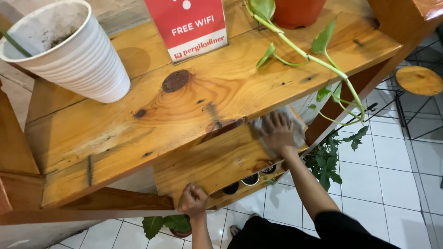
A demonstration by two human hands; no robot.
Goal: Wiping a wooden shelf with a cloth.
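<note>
I look down on a wooden shelf unit. My right hand [277, 131] is spread flat on a pale cloth [297, 131] that lies on the lower wooden shelf [217, 161], partly under the top board. My left hand [193, 200] is curled over the front edge of that lower shelf, holding it. The upper shelf board [184, 101] hides the back of the lower shelf.
A white ribbed plant pot [74, 50] and a red standing sign [191, 27] sit on the top board, with an orange pot [297, 11] whose green vine [323, 64] trails over the edge. Small pots [250, 179] stand below. A round wooden stool [419, 80] is on the white tiled floor.
</note>
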